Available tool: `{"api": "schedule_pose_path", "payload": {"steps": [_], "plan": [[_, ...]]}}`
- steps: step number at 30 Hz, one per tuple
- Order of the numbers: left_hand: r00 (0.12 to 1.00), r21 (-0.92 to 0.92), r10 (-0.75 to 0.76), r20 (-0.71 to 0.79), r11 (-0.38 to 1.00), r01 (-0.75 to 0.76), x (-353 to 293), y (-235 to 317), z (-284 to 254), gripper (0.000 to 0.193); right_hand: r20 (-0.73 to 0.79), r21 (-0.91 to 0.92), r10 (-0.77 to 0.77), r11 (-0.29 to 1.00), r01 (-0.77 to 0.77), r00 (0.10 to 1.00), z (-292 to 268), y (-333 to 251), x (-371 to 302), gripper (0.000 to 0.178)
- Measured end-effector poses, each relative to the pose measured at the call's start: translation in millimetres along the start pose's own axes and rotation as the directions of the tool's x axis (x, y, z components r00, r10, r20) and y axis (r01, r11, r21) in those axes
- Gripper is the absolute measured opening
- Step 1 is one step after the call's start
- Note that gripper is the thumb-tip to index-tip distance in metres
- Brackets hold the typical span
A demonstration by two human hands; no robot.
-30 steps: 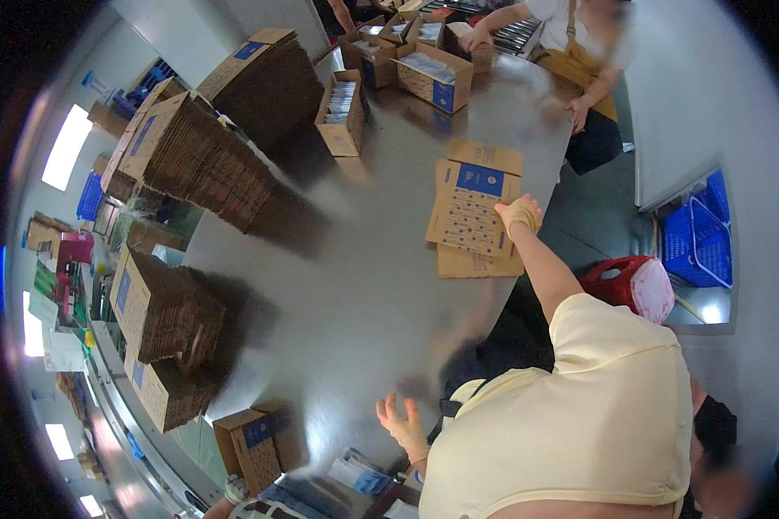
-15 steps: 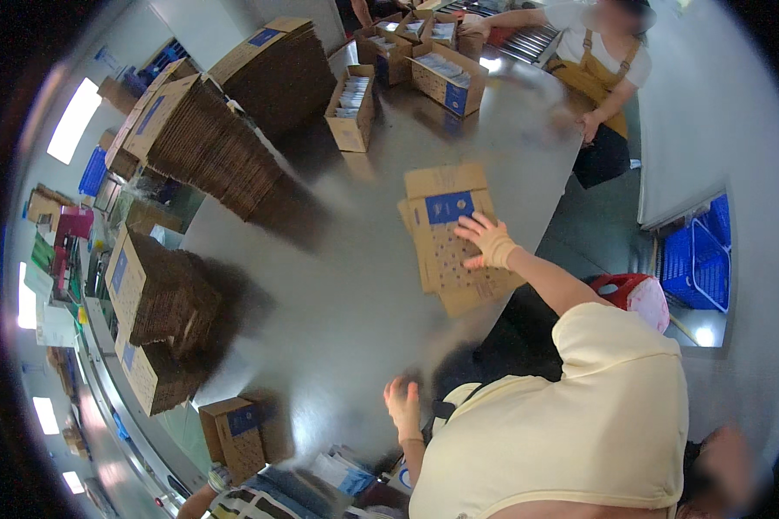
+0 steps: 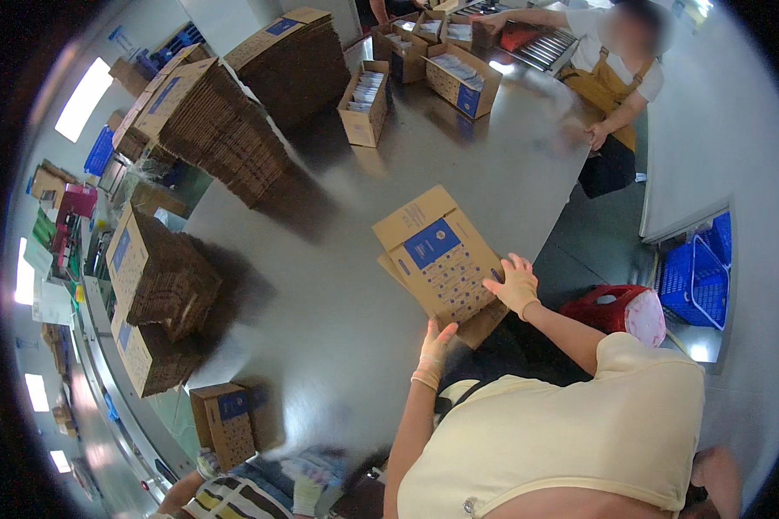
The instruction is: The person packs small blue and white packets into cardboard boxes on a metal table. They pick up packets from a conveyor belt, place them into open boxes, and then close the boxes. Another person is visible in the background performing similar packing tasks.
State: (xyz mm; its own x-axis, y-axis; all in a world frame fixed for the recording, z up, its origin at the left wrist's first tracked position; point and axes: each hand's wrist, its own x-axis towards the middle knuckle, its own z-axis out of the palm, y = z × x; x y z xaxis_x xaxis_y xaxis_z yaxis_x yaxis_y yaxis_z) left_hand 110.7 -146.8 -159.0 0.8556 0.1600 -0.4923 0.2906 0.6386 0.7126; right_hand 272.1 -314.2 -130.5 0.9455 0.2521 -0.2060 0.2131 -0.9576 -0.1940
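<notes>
A flattened cardboard carton (image 3: 452, 275) with a blue panel and small blue dots lies slanted at the table's near right edge. More brown cardboard pokes out beneath it; whether it is a second carton or its own flaps, I cannot tell. My left hand (image 3: 434, 348), in a pale glove or wrist cover, grips the near left corner, fingers close together and thumb along the edge. On the right edge my right hand (image 3: 518, 285) holds the carton, its thumb over the printed face and the other fingers at the side.
Tall stacks of flattened cartons (image 3: 225, 130) stand at the far left, with lower stacks (image 3: 160, 281) nearer. Open cartons filled with packets (image 3: 463, 73) stand at the back. A person in an apron (image 3: 610, 95) is across the table; another's gloved hand (image 3: 305, 495) shows below. Blue baskets (image 3: 694, 281) sit right.
The carton has turned counterclockwise and come slightly nearer. My left hand has risen to its near corner, and my right hand has slid from its printed face to the right edge.
</notes>
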Motion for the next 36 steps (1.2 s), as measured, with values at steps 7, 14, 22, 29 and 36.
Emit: {"api": "schedule_pose_path", "payload": {"steps": [7, 14, 22, 29, 36], "plan": [[0.95, 0.09, 0.018, -0.312, 0.996, 0.011, -42, -12, -66, 0.071, -0.273, 0.68, -0.404, 0.56, 0.472, 0.873, -84, -92, -27, 0.04], [0.171, 0.449, 0.597, -0.784, 0.736, -0.507, -146, 89, -150, 0.081, -0.455, 0.639, -0.81, -0.009, 0.769, 0.369, -109, -167, -93, 0.022], [0.368, 0.396, 0.728, -0.578, 0.645, -0.654, -236, 106, -79, 0.09, -0.316, 0.845, -0.836, -0.033, 0.534, 0.448, -68, -182, -100, 0.077], [0.327, 0.75, 0.716, -0.617, 0.66, -0.028, -224, 49, -121, 0.057, 0.387, 0.09, -0.914, -0.093, 0.992, -0.121, -16, -173, -57, 0.07], [0.431, 0.781, 0.804, -0.409, 0.064, 0.621, -184, 54, -62, 0.046, 0.164, 0.533, -0.973, -0.049, 0.845, -0.161, 7, -173, -40, 0.042]]}}
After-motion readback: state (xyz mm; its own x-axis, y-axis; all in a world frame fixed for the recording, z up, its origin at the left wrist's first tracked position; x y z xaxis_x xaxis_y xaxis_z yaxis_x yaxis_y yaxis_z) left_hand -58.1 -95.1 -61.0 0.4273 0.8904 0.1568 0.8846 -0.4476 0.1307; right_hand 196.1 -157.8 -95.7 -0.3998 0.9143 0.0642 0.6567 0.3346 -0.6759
